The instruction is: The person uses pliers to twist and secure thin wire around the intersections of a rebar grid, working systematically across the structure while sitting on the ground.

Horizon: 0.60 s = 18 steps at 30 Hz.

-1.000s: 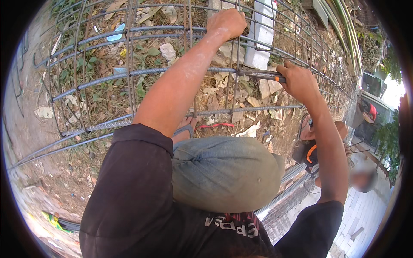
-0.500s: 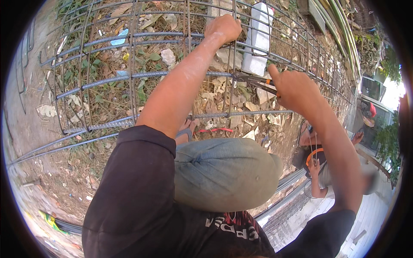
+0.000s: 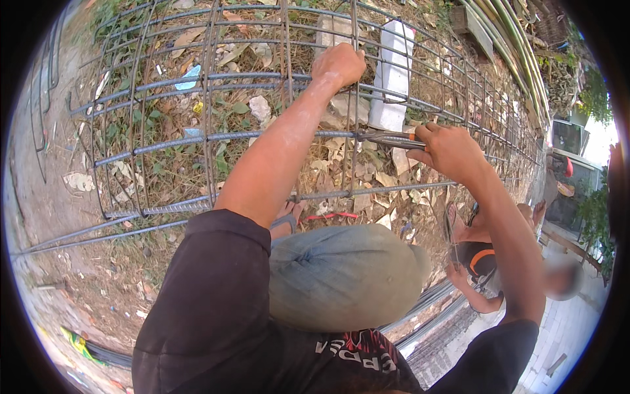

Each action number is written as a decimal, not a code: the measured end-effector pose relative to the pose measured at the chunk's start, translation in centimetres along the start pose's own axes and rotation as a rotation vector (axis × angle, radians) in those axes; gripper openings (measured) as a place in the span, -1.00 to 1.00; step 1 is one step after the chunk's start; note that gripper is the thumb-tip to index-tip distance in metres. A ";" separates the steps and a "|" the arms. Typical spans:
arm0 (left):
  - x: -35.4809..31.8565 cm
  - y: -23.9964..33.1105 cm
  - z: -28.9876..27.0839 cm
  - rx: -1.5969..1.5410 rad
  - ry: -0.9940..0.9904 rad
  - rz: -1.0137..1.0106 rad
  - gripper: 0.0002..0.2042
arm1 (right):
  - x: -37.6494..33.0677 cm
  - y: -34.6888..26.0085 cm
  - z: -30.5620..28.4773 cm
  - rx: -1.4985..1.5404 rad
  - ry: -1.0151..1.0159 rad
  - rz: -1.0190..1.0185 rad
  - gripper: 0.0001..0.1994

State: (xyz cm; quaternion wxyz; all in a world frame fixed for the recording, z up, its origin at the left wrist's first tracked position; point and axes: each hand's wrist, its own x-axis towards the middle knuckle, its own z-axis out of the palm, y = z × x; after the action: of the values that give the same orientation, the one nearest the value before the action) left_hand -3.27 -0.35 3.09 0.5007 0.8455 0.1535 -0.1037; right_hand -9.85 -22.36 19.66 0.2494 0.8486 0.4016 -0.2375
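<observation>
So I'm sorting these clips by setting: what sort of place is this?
Most likely an outdoor building site. A long rebar cage lies over bare, littered ground; the left hand grips a bar while the right hand works a pincer-like tool at a joint.

One rebar cage (image 3: 197, 131), one pair of pliers (image 3: 387, 138), two white blocks (image 3: 392, 72), two working hands, one co-worker (image 3: 499, 262) crouching nearby.

Ribbed steel rebar cage (image 3: 216, 138), dull grey and rough with rust. Metal pliers (image 3: 387, 138) show a worn, faint sheen. Matt white concrete block (image 3: 392, 72), chalky. Dry papery leaves (image 3: 328, 164) on dusty ground. Faded blue denim trousers (image 3: 341, 276), soft black cotton sleeve (image 3: 197, 302).
</observation>
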 end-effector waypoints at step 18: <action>0.2 -0.1 0.5 0.019 0.028 0.054 -0.53 | 0.9 -2.4 -3.3 0.012 -0.243 0.254 -0.67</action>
State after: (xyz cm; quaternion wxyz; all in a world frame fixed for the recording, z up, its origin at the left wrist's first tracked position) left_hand -3.10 -0.72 2.68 0.4931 0.8555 0.1364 -0.0799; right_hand -10.58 -18.50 21.12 0.3191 0.8590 0.2564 -0.3073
